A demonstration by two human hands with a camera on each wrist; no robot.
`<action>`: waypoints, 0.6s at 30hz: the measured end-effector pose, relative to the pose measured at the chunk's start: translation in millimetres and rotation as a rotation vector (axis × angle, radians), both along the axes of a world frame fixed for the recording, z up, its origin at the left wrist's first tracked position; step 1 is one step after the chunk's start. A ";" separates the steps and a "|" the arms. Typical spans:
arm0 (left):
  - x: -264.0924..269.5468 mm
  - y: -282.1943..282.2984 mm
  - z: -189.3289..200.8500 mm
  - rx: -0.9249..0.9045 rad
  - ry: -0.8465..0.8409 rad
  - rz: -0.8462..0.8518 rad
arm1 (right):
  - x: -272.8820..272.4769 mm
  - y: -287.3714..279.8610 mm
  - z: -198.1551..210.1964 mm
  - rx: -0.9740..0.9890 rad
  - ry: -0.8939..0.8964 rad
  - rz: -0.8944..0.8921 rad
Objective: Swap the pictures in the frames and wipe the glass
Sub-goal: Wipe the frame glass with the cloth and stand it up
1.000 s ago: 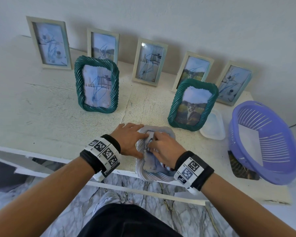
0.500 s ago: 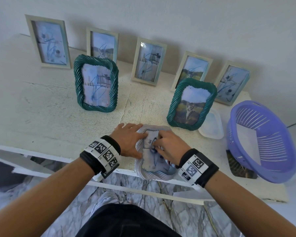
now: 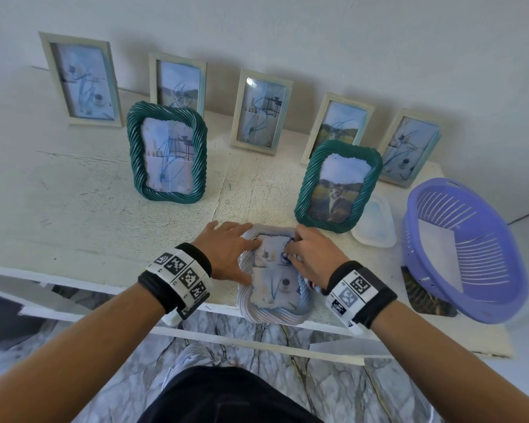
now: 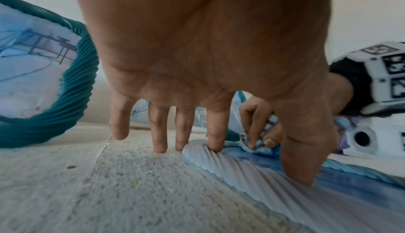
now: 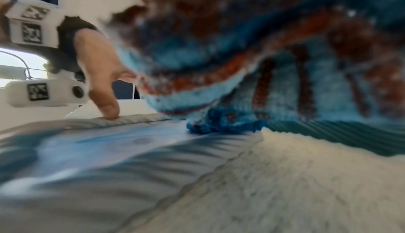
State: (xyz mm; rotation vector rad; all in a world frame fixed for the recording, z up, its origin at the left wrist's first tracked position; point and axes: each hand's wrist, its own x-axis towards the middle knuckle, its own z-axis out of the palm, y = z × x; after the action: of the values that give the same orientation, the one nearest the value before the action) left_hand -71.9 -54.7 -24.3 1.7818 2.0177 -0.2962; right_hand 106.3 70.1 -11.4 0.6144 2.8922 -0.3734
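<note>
A pale blue twisted frame [image 3: 269,312] lies flat at the table's front edge, its picture facing up. My left hand [image 3: 226,248] presses on the frame's left rim [image 4: 230,164] with straight fingers [image 4: 215,143] and the thumb. My right hand [image 3: 309,257] grips a bunched blue knitted cloth [image 4: 256,143] and holds it down on the upper part of the glass. In the right wrist view the cloth [image 5: 219,125] touches the glass near the frame's far rim [image 5: 109,158], and most of my right hand is hidden behind it.
Two green twisted frames [image 3: 168,154] [image 3: 338,184] stand upright behind the flat one. Several pale frames [image 3: 261,112] lean on the wall. At the right are a purple basket [image 3: 461,248], a clear plastic lid [image 3: 374,221] and a loose picture [image 3: 425,297].
My right hand has slid the cloth a little to the right across the upper glass. The left hand has kept its place on the rim.
</note>
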 end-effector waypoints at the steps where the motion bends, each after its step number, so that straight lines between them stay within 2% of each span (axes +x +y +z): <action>1: -2.2 0.5 0.1 -0.004 0.000 -0.007 | 4.6 -5.9 -2.2 -0.030 -0.011 0.014; 3: -5.2 0.9 0.3 -0.010 0.007 -0.023 | 14.8 -16.9 -3.5 -0.086 -0.024 0.061; 6: -6.5 2.0 -0.3 -0.012 0.017 -0.039 | 15.8 -11.1 0.9 -0.069 -0.062 0.094; 10: -6.4 1.5 -0.7 -0.008 0.017 -0.044 | 6.6 -2.0 3.2 -0.020 0.009 -0.006; 12: -7.6 1.8 -1.7 -0.003 0.007 -0.039 | 11.1 -11.6 -1.7 -0.051 0.043 -0.002; 15: -7.8 2.0 -4.0 -0.002 0.000 -0.035 | 24.6 -25.4 -4.5 -0.124 -0.018 0.061; 18: -7.9 2.5 -4.7 -0.010 0.010 -0.044 | 22.7 -14.3 -3.4 -0.094 -0.035 0.076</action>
State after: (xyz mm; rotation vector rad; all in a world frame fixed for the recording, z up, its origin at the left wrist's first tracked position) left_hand -79.8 -52.2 -28.9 1.8237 1.9829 -0.3278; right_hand 129.0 55.7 -14.8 0.4890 2.8361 -0.4790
